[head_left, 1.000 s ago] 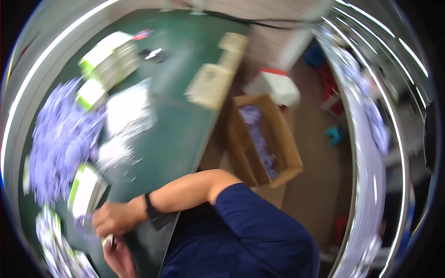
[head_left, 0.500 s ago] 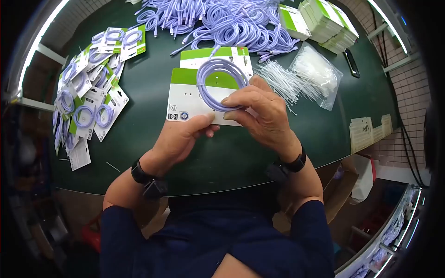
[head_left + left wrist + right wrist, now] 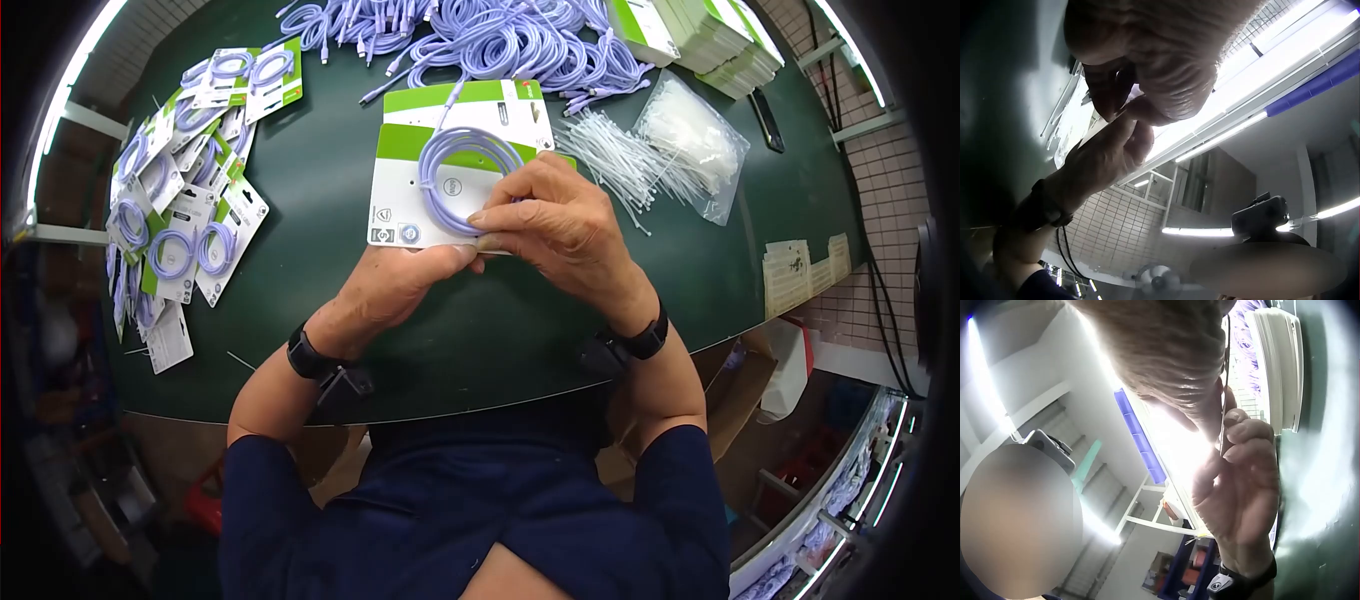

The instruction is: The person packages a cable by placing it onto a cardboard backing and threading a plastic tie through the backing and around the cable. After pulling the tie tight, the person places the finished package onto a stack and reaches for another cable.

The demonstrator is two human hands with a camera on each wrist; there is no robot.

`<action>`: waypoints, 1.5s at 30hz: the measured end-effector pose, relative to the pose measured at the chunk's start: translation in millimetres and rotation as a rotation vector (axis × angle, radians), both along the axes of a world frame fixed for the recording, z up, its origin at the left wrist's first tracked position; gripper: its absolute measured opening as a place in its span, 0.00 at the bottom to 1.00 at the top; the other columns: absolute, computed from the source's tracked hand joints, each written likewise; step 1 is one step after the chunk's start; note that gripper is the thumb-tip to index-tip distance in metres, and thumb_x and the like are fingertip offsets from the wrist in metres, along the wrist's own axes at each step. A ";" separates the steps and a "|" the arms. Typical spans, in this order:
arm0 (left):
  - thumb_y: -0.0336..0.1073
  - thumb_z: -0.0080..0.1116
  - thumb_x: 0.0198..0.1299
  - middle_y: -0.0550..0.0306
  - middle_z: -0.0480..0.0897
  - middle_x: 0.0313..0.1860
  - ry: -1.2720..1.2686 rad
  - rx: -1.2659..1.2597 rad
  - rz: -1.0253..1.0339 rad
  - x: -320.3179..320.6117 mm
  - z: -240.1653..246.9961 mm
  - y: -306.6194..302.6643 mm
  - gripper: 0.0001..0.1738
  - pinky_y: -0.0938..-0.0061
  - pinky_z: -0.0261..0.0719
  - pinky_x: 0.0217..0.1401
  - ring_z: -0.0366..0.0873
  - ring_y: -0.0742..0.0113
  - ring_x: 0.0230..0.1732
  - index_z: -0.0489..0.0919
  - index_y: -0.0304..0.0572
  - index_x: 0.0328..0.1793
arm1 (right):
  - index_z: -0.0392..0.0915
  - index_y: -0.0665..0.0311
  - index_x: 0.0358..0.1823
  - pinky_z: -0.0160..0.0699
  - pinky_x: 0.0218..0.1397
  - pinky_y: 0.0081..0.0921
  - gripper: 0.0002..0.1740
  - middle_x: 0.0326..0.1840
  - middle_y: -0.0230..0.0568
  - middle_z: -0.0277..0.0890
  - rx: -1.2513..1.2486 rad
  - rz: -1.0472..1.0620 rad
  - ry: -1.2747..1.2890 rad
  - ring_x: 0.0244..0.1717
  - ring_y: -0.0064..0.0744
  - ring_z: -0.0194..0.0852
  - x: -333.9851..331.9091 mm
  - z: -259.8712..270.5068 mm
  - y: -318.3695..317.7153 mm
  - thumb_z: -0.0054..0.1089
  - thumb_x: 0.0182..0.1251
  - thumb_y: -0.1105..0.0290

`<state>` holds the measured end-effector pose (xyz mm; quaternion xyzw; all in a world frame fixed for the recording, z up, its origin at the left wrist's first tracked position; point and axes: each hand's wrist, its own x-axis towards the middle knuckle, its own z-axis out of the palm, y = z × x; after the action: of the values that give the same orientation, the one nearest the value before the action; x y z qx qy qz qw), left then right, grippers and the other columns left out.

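In the head view, my left hand [image 3: 385, 290] holds a white and green packaging card [image 3: 392, 205] by its lower edge, thumb in front and fingertips behind. My right hand [image 3: 570, 225] pinches a coiled lavender cable [image 3: 432, 190] at its lower right, against the card's face. One cable end points up past the card's top. Inside the coil a round printed logo shows. Behind the held card lie more cards [image 3: 510, 112] on the table. In the right wrist view, the card is edge-on between my two hands, near the left fingertips [image 3: 1244, 431].
Loose lavender cables [image 3: 520, 45] are heaped at the back. Cards with cables attached [image 3: 185, 215] are piled on the left. White cable ties [image 3: 615, 160], a clear bag [image 3: 695, 145] and stacked cards [image 3: 715, 45] are on the right, beside a black object [image 3: 767, 120].
One second ago the head view was turned sideways and blurred, with the hands near a cable and card stack. Since half a second ago, the coil has shifted slightly left, uncovering the logo.
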<state>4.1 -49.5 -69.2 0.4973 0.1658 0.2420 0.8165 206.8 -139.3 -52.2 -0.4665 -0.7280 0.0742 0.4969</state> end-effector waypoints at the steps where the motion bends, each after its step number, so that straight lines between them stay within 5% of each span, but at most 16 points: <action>1: 0.27 0.64 0.68 0.52 0.83 0.58 0.003 0.026 -0.012 -1.5 -1.4 -0.6 0.26 0.70 0.87 0.48 0.85 0.64 0.51 0.74 0.36 0.72 | 0.92 0.57 0.45 0.80 0.45 0.30 0.18 0.39 0.32 0.85 -0.010 -0.003 0.015 0.41 0.34 0.81 -1.4 -1.8 -1.3 0.84 0.51 0.74; 9: 0.43 0.61 0.77 0.53 0.84 0.52 0.107 0.009 0.196 6.1 3.4 -5.8 0.22 0.79 0.82 0.32 0.85 0.71 0.42 0.76 0.35 0.68 | 0.93 0.60 0.46 0.81 0.46 0.28 0.17 0.40 0.32 0.86 -0.078 0.037 0.134 0.42 0.31 0.81 -10.0 -11.9 3.0 0.84 0.53 0.77; 21: 0.38 0.59 0.77 0.56 0.84 0.46 0.193 0.317 0.404 8.8 -4.1 -3.9 0.18 0.81 0.79 0.25 0.82 0.77 0.34 0.78 0.33 0.64 | 0.92 0.64 0.46 0.88 0.39 0.21 0.18 0.42 0.38 0.89 -0.117 0.028 0.143 0.39 0.28 0.88 -20.9 -15.1 3.8 0.86 0.52 0.76; 29: 0.42 0.59 0.77 0.58 0.83 0.45 0.246 0.164 0.247 1.8 6.2 3.3 0.20 0.84 0.76 0.21 0.81 0.79 0.32 0.77 0.33 0.64 | 0.91 0.65 0.46 0.88 0.40 0.21 0.17 0.44 0.40 0.90 -0.088 0.019 0.105 0.41 0.26 0.89 -23.2 -9.4 3.5 0.84 0.54 0.79; 36: 0.45 0.60 0.77 0.58 0.82 0.42 0.260 0.079 0.240 5.3 11.4 -0.9 0.21 0.84 0.75 0.19 0.79 0.79 0.28 0.76 0.35 0.65 | 0.90 0.67 0.44 0.86 0.39 0.21 0.14 0.43 0.39 0.88 -0.271 0.064 0.202 0.38 0.24 0.86 -17.0 -0.6 -0.9 0.81 0.56 0.82; 45: 0.43 0.62 0.76 0.57 0.82 0.41 0.266 0.100 0.273 4.4 11.0 -0.4 0.22 0.83 0.74 0.18 0.78 0.78 0.26 0.75 0.34 0.65 | 0.89 0.67 0.44 0.86 0.37 0.22 0.14 0.43 0.38 0.86 -0.209 0.107 0.218 0.38 0.26 0.86 -19.2 -7.0 1.6 0.81 0.57 0.82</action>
<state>8.5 -49.9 -58.2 0.5375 0.3260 0.2908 0.7213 187.6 -137.7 -59.2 -0.4656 -0.6817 0.2262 0.5170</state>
